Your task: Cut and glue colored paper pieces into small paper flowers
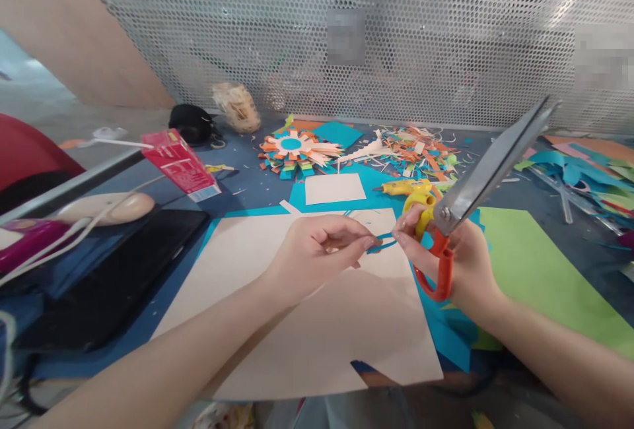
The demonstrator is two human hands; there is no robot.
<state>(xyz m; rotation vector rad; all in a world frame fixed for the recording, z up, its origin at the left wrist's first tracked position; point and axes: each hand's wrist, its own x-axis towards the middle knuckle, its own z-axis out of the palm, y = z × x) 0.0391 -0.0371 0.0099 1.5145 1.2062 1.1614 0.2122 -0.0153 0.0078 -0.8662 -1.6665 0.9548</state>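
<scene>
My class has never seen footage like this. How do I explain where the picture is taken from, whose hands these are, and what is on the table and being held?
There is no machine here: one person works bare-handed, wearing a camera on the head that looks forward and down. The left hand pinches a thin blue strip that reaches the fingertips of the right hand. That right hand also holds scissors, blades pointing up. Below the hands lies a large pale sheet, with a green sheet to its right. Farther back are a layered paper flower and a heap of paper scraps. A pink carton is on the left.
</scene>
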